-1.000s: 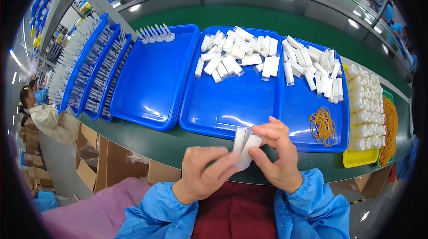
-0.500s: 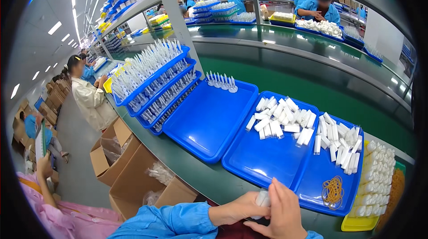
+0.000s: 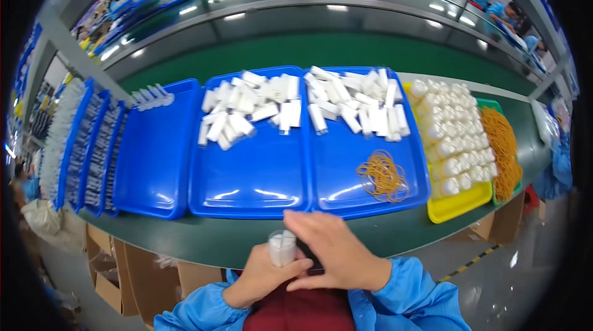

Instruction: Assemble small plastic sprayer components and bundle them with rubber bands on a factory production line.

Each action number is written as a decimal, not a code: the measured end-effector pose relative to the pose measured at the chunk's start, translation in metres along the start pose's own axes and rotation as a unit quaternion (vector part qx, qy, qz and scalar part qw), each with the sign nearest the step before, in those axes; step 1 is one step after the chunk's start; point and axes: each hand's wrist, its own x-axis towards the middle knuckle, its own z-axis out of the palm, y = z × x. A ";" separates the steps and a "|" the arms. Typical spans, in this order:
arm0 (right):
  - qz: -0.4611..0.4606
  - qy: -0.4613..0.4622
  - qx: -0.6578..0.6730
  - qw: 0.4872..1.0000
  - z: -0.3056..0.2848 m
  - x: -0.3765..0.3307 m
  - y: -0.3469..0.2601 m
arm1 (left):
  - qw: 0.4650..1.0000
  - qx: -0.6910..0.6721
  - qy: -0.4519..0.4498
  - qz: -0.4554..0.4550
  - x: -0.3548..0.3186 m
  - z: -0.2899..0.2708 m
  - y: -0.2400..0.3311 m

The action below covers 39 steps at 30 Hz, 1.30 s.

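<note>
Left hand (image 3: 262,278) fingers curled tight around a bundle of white tubes (image 3: 282,247), upright, just below the middle blue tray (image 3: 247,176). Right hand (image 3: 340,254) fingers loosely bent, draped over the left, touching the bundle.

Bright blue long sleeves with gathered elastic cuffs; dark red garment at the lap; bare left hand (image 3: 262,275); bare right hand (image 3: 340,251)

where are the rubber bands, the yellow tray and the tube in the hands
rubber bands (image 3: 383,175), head view, middle of the loose pile
yellow tray (image 3: 458,207), head view, bare front rim
tube (image 3: 281,248), head view, its white upper end
</note>
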 end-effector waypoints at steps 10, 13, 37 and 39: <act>0.193 0.161 -0.301 0.920 -0.069 -0.021 0.082 | 0.986 0.064 0.091 0.126 0.011 -0.008 0.019; 0.219 0.268 -0.127 0.930 -0.072 -0.021 0.072 | 0.976 0.102 0.130 0.140 0.007 -0.015 0.017; 0.209 0.216 -0.290 0.909 -0.083 0.003 0.037 | 0.888 0.206 0.131 0.391 0.020 -0.025 0.018; 0.190 0.155 -0.390 0.888 -0.076 0.010 0.049 | 0.901 0.181 0.120 0.377 0.018 -0.020 0.024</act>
